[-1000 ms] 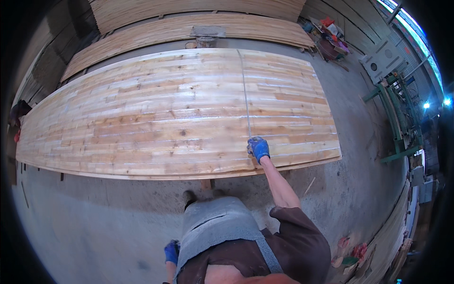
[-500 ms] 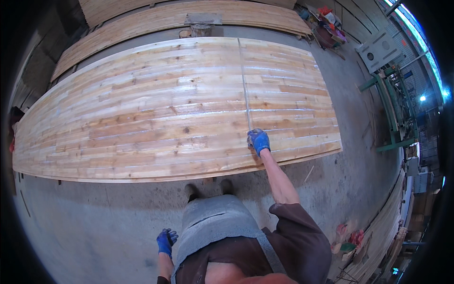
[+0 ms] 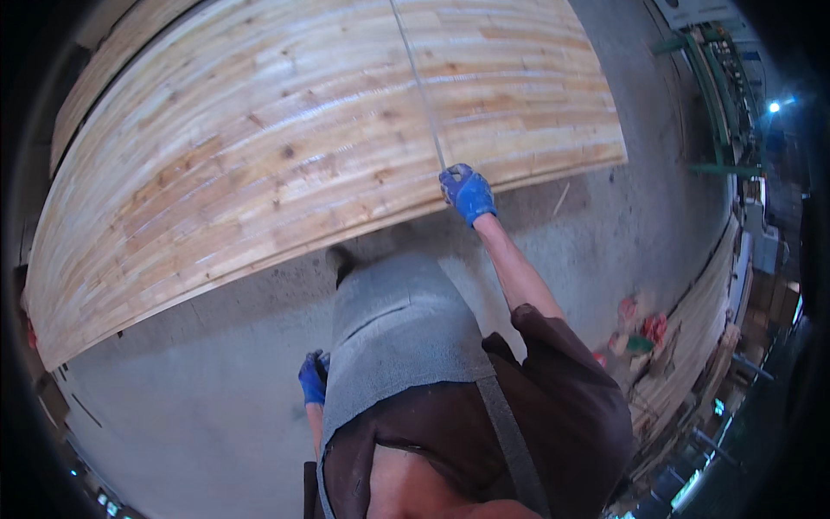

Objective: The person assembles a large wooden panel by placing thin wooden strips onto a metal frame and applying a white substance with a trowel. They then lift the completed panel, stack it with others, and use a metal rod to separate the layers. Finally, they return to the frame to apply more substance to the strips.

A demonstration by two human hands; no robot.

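A wide panel of light, knotty wood strips stretches across the upper view, with shiny wet-looking streaks along its seams. My right hand, in a blue glove, is closed around the near end of a long thin rod at the panel's near edge. The rod runs away over the wood, and its far end lies outside the picture. Low beside my grey apron hangs my left hand, also blue-gloved. Its fingers are loosely bent and a little apart, with nothing visible in them.
Concrete floor lies between me and the panel. Green metal machinery stands at the far right. Red and green items lie on the right beside long boards. Another wood stack sits beyond the panel at left.
The view has tipped down and turned, so the panel sits higher and slanted. My right hand has drawn the rod nearer, to the panel's near edge. My left hand's fingers have curled in.
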